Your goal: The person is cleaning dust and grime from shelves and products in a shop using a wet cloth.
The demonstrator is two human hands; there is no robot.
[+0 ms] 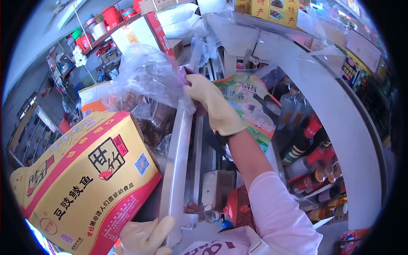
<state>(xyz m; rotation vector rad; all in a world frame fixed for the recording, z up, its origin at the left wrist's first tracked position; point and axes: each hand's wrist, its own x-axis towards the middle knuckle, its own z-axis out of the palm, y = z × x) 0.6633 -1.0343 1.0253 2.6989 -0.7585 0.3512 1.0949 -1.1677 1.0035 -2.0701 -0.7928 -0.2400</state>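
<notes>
My right hand [214,104], in a cream rubber glove, reaches forward over the metal counter edge [175,165]. Its fingers are closed on a purple cloth [200,111], which shows partly above and below the glove. Just left of it, a clear plastic bag [146,72] bulges over brown, shiny packed goods [157,119]. Low in the view, my left hand [146,236] wears a matching glove. It lies between the lower corner of a yellow and red carton [91,174] and the counter edge, fingers stretched and apart, holding nothing visible.
Bottles [299,146] stand on shelves behind a curved case frame [361,127] at right. A green printed package [250,106] sits beside my right forearm. White bags [180,21] and a yellow box [276,12] lie at the far side. Red buckets [111,17] line a back shelf.
</notes>
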